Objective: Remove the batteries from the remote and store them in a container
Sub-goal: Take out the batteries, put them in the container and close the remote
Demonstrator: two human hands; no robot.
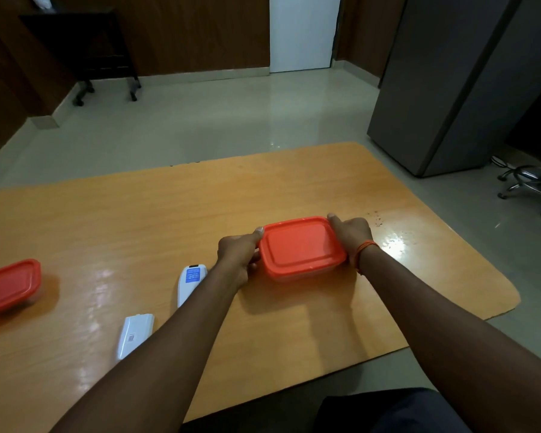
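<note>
the counter is orange-tan with a faint wood grain. the container near its right edge has an orange-red lid; a 2nd container at the left edge matches. 2 remotes are white, one with a blue label, the other with a barcode sticker.

Glossy wood-grain table; smooth orange plastic container lid; polished floor
</note>
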